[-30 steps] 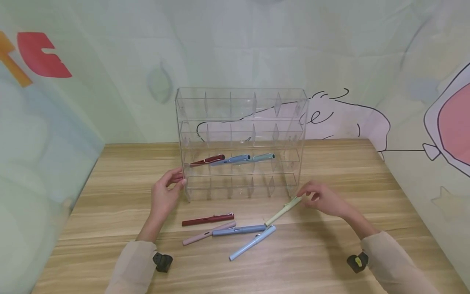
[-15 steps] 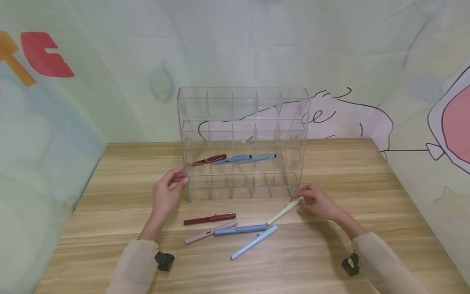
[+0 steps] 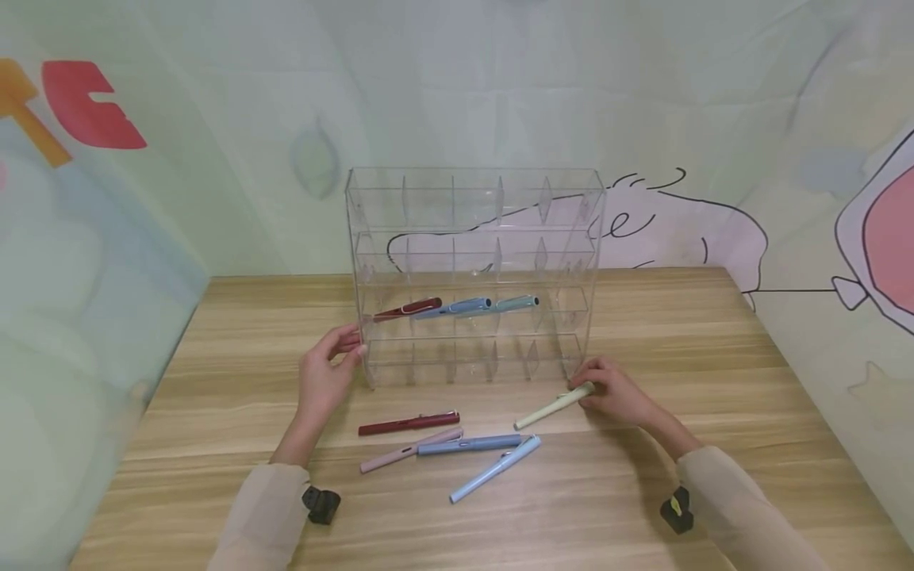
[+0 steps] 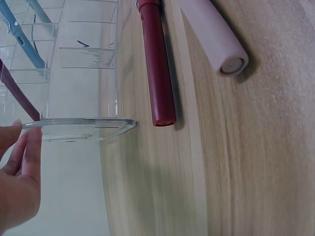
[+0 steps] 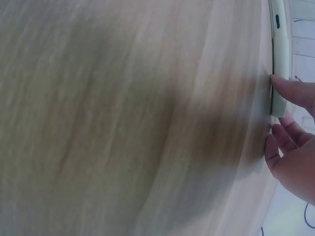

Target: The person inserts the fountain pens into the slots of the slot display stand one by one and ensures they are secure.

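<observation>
My left hand [image 3: 324,385] pinches the left side panel of a clear acrylic pen rack [image 3: 428,339]; in the left wrist view, thumb and fingers grip that panel's edge [image 4: 81,122]. On one shelf lie a dark red pen [image 3: 408,309], a blue pen [image 3: 453,308] and a grey-green pen [image 3: 516,304]. Beside the rack's lower right corner, my right hand [image 3: 616,394] pinches one end of a pale green pen [image 3: 551,408], thumb on the near side in the right wrist view [image 5: 280,54]. Part of that end is hidden by the fingers.
In front of the rack lie another dark red pen [image 3: 407,424], a pinkish pen [image 3: 407,452], a blue pen [image 3: 471,445] and a light blue pen [image 3: 493,470]. The wooden table [image 3: 236,349] meets a printed backdrop [image 3: 250,198] behind.
My right hand has moved left and closed on the pale green pen's end. The pen's other end has shifted slightly away from the blue pen. My left hand stays at the rack.
</observation>
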Demonstrator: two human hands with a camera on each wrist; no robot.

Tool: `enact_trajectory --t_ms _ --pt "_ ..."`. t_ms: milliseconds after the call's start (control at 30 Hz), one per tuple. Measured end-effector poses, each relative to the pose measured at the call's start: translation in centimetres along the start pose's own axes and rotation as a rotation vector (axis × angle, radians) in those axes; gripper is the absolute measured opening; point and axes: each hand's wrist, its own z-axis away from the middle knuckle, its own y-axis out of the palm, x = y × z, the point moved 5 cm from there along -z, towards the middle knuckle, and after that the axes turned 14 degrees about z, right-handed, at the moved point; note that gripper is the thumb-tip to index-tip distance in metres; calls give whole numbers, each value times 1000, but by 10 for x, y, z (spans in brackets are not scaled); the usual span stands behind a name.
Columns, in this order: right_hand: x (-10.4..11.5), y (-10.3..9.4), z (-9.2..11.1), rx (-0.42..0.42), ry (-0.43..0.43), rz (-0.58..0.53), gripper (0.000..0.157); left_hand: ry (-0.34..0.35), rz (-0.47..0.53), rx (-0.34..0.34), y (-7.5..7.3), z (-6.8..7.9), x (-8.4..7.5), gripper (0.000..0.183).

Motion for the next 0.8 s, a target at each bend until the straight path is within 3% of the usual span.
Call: enact_trajectory --t_ms 267,567,800 --pt "0 -1 1 -20 -22 25 20 -20 11 2 0 1 -1 30" --pt "-5 3 6 40 29 9 19 -38 17 -3 1 1 0 31" --pt "-1 -10 15 0 -12 -17 19 -33 11 -17 0 0 1 31"
